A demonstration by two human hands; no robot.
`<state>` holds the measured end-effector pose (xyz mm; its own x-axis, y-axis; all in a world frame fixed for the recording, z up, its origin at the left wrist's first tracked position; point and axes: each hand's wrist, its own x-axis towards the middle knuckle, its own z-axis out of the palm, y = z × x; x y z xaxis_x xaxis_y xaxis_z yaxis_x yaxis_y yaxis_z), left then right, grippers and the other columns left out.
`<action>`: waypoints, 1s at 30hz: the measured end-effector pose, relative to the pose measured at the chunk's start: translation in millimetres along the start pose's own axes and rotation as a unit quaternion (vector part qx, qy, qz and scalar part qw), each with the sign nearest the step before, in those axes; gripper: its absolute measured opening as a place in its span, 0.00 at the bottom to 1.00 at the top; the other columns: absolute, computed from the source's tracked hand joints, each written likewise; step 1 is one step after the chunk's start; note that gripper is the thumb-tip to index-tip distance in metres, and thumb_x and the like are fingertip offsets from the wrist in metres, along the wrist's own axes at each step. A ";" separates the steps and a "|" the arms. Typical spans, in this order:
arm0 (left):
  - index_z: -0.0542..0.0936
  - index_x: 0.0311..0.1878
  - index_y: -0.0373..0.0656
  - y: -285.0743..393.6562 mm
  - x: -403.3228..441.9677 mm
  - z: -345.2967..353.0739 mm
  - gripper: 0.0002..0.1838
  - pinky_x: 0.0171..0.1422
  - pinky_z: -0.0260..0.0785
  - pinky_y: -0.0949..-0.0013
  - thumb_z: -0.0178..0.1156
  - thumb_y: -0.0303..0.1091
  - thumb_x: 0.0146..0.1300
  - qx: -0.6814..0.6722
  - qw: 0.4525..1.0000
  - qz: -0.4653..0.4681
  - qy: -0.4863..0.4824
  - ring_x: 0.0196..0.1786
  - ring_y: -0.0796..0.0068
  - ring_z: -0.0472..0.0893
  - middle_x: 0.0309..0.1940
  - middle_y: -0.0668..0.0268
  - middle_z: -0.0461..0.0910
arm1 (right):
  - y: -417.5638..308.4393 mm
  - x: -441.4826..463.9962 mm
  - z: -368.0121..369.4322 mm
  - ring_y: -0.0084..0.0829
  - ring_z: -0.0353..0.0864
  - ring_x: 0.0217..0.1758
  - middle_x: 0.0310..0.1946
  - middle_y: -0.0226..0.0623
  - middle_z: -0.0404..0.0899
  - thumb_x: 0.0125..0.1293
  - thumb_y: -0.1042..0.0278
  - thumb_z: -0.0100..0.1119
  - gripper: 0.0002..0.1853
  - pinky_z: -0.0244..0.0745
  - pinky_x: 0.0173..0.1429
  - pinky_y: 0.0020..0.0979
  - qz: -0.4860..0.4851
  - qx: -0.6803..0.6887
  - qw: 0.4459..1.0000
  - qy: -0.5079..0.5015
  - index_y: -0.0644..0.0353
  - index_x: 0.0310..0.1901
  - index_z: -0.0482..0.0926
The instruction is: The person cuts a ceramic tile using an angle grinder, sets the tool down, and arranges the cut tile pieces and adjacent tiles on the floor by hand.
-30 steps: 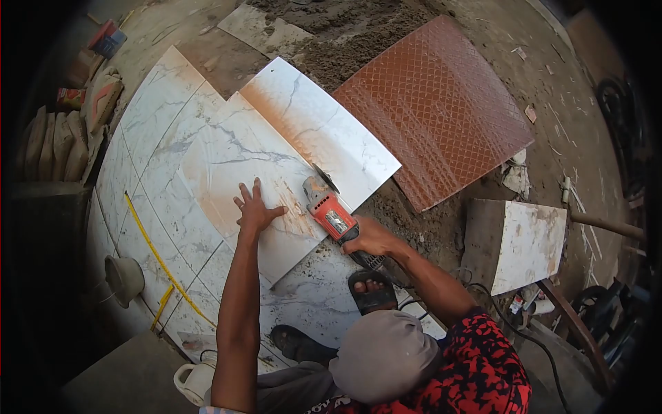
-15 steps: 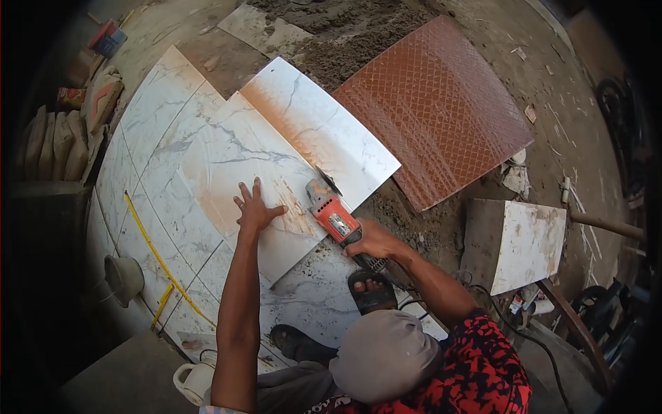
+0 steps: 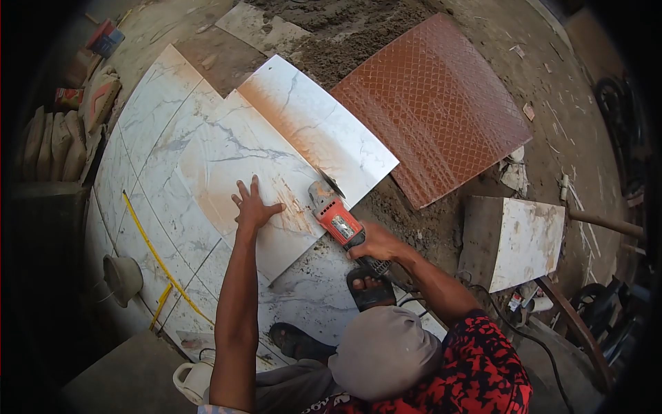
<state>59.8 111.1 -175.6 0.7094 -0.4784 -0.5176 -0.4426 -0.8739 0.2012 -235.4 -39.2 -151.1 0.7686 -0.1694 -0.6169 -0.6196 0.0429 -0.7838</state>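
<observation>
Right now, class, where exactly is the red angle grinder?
Near the centre of the head view, the red angle grinder is gripped in a capped person's hand, just right of the left hand spread on the marbled tile.

Glossy tile (image 3: 341,116), plas. grinder (image 3: 341,224) w/ dull metal head (image 3: 321,193)

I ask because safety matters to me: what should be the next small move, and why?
Perhaps slide the left hand, spread on the veined tile, a little farther from the grinder: it is bare, its thumb points toward the grinder, and the disc sits near that tile's edge.
</observation>
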 end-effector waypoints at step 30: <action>0.47 0.79 0.60 -4.1 4.8 5.0 0.67 0.59 0.58 0.17 0.79 0.58 0.38 0.008 1.000 -0.017 0.001 0.76 0.25 0.40 0.79 0.48 0.34 | -2.1 -23.1 -1.0 0.38 0.79 0.45 0.41 0.45 0.80 0.42 0.58 0.74 0.34 0.72 0.53 0.33 -0.003 0.020 1.000 -0.001 0.67 0.50 0.74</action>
<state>62.2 112.8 -183.1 0.7257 -0.4482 -0.5220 -0.4270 -0.8883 0.1691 -252.0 -36.3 -135.1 0.7729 -0.1686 -0.6117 -0.6077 0.0810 -0.7900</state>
